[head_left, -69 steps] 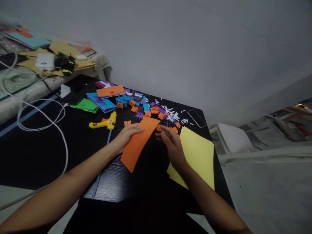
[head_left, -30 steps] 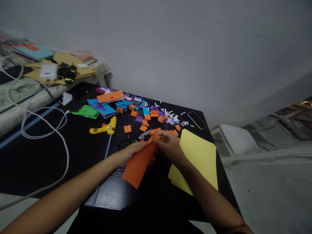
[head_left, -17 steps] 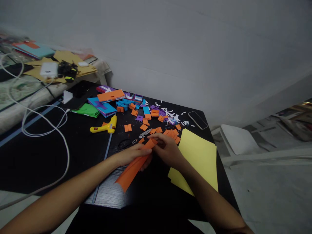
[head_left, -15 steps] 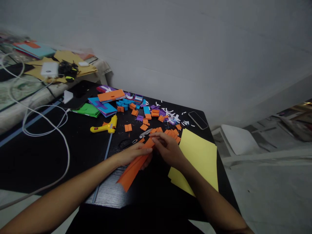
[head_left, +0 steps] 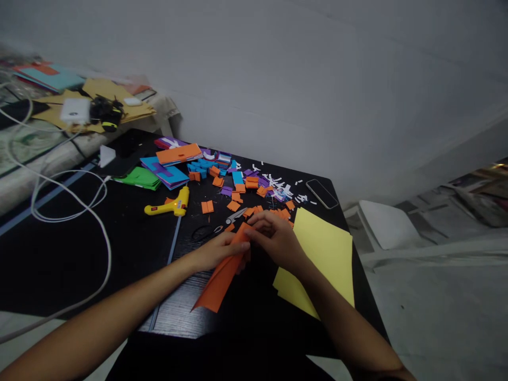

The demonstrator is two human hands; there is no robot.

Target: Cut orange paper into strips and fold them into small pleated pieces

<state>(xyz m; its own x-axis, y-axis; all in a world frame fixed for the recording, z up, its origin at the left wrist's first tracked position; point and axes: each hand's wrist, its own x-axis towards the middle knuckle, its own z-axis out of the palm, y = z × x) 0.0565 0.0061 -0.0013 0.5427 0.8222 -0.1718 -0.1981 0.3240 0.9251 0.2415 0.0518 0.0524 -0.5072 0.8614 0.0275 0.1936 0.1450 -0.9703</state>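
Observation:
A long folded orange paper strip [head_left: 222,280] is held at a slant above the black table, its wide lower end towards me. My left hand [head_left: 220,251] is closed round the middle of it, thumb on top and fingers partly hidden beneath. At the upper end, my right hand [head_left: 272,235] pinches the paper's edge between thumb and fingers. Just beyond my hands lie scissors [head_left: 235,216] and several small folded orange pieces [head_left: 207,207]. Yellow sheets [head_left: 321,254] lie beside my right wrist.
On the black table [head_left: 130,248] are a yellow glue gun [head_left: 170,205], green paper [head_left: 141,178], an orange stack [head_left: 179,154], white scraps [head_left: 280,188] and a phone [head_left: 321,193]. A white cable [head_left: 103,233] loops at the left. A wall [head_left: 297,95] rises behind.
The orange strip has turned a little, and its lower end has swung slightly right and shows more of its width. My right hand's fingers have shifted slightly at the upper end.

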